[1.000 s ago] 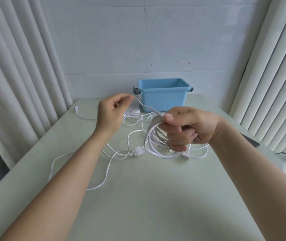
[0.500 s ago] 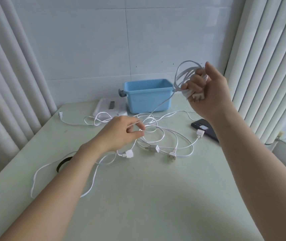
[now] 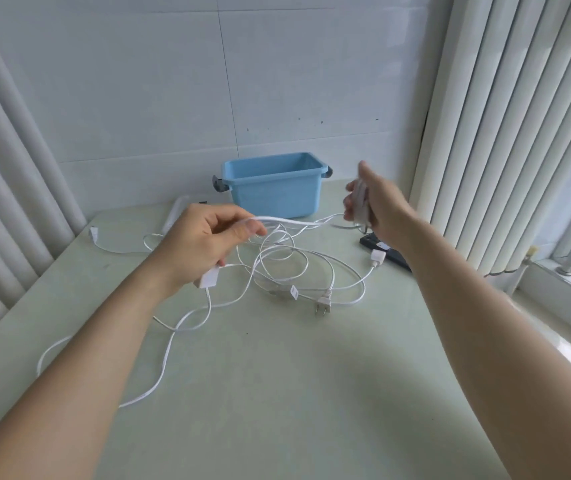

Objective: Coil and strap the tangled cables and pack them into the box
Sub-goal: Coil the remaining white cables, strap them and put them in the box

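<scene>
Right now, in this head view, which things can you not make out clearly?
1. The coil in the right hand: motion blur and the hand itself hide its loops.
2. The blue box: its front wall hides the floor inside.
3. The dark flat object: the right forearm covers part of it.
4. The white object behind the left hand: that hand, pinching the cable, covers most of it.

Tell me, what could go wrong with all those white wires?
1. The left hand pinches a strand of the white cable that runs into loose loops on the table. Pulling hard could tighten them into a knot.
2. A white connector lies by the dark phone near the table's edge. A tug might drag the phone off.
3. The coil in the right hand shows no strap, so it may spring apart.
</scene>
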Action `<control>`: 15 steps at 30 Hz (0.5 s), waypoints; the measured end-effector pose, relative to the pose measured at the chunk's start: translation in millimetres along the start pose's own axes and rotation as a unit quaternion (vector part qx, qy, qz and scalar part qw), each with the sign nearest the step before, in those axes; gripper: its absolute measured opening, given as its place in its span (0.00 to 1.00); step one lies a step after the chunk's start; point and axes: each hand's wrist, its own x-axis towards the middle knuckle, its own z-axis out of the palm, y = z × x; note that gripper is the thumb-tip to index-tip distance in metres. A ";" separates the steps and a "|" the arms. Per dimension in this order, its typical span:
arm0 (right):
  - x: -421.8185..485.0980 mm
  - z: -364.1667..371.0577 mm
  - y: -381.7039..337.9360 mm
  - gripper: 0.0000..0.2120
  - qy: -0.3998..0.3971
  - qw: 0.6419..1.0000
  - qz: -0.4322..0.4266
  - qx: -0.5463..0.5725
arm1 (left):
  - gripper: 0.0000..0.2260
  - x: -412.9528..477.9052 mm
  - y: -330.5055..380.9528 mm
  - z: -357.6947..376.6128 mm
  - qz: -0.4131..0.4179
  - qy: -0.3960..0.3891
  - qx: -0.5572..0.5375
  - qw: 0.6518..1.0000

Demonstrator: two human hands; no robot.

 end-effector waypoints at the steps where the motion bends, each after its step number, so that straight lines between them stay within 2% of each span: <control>1: -3.0 3.9 2.9 0.21 -0.035 0.998 0.003 -0.053 | 0.07 1.0 -0.6 -2.2 0.012 0.030 -0.016 0.999; 4: -16.9 18.1 9.2 0.25 -0.147 0.975 0.029 -0.165 | 0.08 3.5 -5.6 -9.2 0.002 0.118 -0.066 0.991; 8: -46.2 40.6 9.7 0.28 -0.281 0.906 0.036 -0.314 | 0.10 4.1 -3.1 -16.3 -0.012 0.134 -0.189 0.973; 12: -72.7 56.8 2.4 0.31 -0.414 0.870 0.031 -0.264 | 0.13 6.6 -2.1 -25.9 -0.018 0.191 -0.273 0.943; 15: -86.5 67.7 -0.4 0.31 -0.489 0.841 0.031 -0.229 | 0.12 7.9 -12.4 -32.2 -0.044 0.251 -0.274 0.927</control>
